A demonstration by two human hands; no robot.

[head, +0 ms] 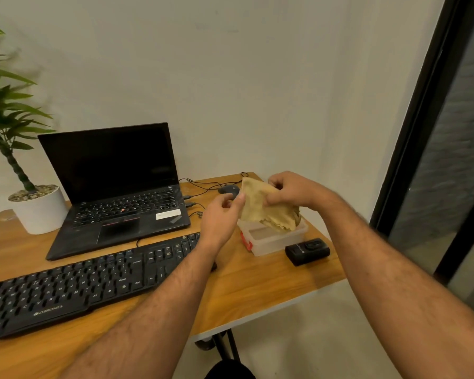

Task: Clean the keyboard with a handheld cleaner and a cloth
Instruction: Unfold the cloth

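Plant: green, long-leaved, in a smooth white round pot topped with pebbles, at the desk's far left edge.
Laptop: matte black, lid open, screen dark, toward the desk's back edge.
Keyboard: black plastic, long and flat, white lettering on the keys, lying slantwise along the desk's near left part; the left forearm crosses over its right end.
Desk: warm wood-grain top with a pale edge band.
Left hand: raised above the desk, thumb and fingers pinching the cloth's left edge.
Cloth: tan, soft and crumpled, with a ragged lower hem, held up between both hands above the box.
Right hand: fingers curled, gripping the cloth's upper right part.
Box: translucent plastic, rectangular, red clasp, near the desk's right edge.
Handheld cleaner: small, black and blocky, just right of the box at the desk's right edge.
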